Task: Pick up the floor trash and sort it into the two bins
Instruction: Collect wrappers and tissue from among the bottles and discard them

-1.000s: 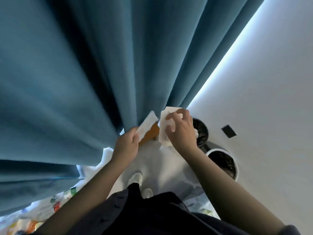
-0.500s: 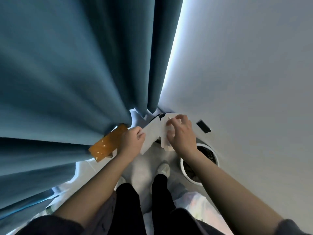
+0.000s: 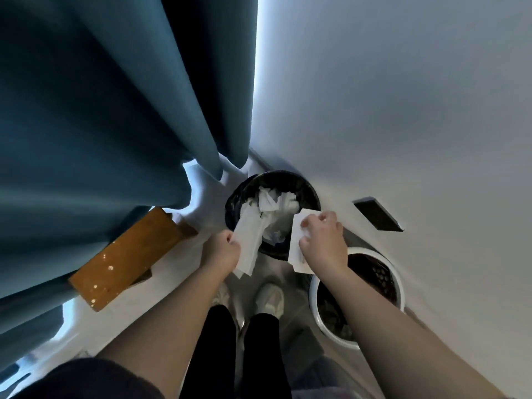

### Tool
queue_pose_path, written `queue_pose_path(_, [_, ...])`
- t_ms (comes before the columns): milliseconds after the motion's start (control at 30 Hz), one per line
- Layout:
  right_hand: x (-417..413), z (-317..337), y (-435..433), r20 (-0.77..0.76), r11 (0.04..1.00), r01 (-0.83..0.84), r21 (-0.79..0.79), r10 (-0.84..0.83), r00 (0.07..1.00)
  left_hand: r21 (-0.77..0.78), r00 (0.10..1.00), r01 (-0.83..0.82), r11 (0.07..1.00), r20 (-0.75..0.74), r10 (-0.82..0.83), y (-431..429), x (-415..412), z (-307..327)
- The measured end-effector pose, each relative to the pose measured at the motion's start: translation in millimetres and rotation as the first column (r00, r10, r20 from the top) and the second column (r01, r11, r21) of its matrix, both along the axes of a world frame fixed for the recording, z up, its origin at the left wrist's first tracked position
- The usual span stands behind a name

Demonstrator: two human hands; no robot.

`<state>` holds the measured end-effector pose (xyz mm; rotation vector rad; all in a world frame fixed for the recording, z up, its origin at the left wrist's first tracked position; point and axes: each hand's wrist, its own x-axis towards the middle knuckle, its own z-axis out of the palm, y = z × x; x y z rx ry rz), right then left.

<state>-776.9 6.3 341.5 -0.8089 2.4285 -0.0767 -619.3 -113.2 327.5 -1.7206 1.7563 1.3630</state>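
My left hand [image 3: 220,250] grips a long white paper strip [image 3: 249,240] over the near rim of the black bin [image 3: 312,197]. That bin holds crumpled white paper [image 3: 276,203]. My right hand [image 3: 325,243] pinches a flat white card [image 3: 298,240] between the black bin and the white bin [image 3: 398,286]. The white bin stands to the right by the wall, and my right forearm covers part of it. Its inside looks dark.
A blue curtain [image 3: 115,110] hangs on the left and a white wall [image 3: 403,110] rises on the right. An orange wooden board [image 3: 123,257] juts out under the curtain. A dark socket plate [image 3: 377,214] sits on the wall. My white shoes [image 3: 269,298] stand before the bins.
The view has swung right and down, so both bins now show in full. Both hands have come down over the black bin with their papers still held.
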Motion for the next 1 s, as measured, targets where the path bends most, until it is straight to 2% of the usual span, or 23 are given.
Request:
queue_pose_path(367, [-16,-157,-45,-0.021,0.999,-0.050,0.006,0.050,0.999,0.051,0.996,0.062,0.997,-0.062,-0.059,-19,-68,-153])
queue_pose_path(467, [-17,-186,-47,-0.009,0.991,-0.103,0.084,0.104,0.995,0.018,0.988,0.155,0.988,-0.006,-0.155,-18,-70,-174])
queue_pose_path(533, [-18,-198,-45,0.059,0.973,-0.142,0.183,0.134,0.989,-0.047,0.970,0.244,0.969,0.018,-0.243,-17,-70,-180])
queue_pose_path(600, [-17,-197,-42,0.136,0.956,-0.149,0.253,0.118,0.984,-0.179,0.926,0.373,0.911,0.002,-0.378,-15,-68,-175])
queue_pose_path(667, [-11,-185,-40,0.142,0.941,-0.201,0.271,0.168,0.976,-0.283,0.843,0.521,0.805,0.022,-0.538,-14,-61,-163])
queue_pose_path(733, [-5,-164,-38,0.099,0.925,-0.274,0.263,0.257,0.961,-0.325,0.722,0.680,0.657,0.143,-0.677,-16,-52,-144])
queue_pose_path(800, [-1,-139,-36,0.059,0.913,-0.318,0.256,0.313,0.948,-0.301,0.618,0.783,0.545,0.275,-0.736,-20,-44,-120])
queue_pose_path(867, [4,-108,-34,0.018,0.906,-0.340,0.252,0.347,0.938,-0.263,0.566,0.824,0.502,0.346,-0.748,-25,-36,-91])
queue_pose_path(1000, [17,-41,-30,-0.025,0.896,-0.370,0.246,0.387,0.922,-0.259,0.539,0.842,0.473,0.384,-0.750,-29,-20,-22])
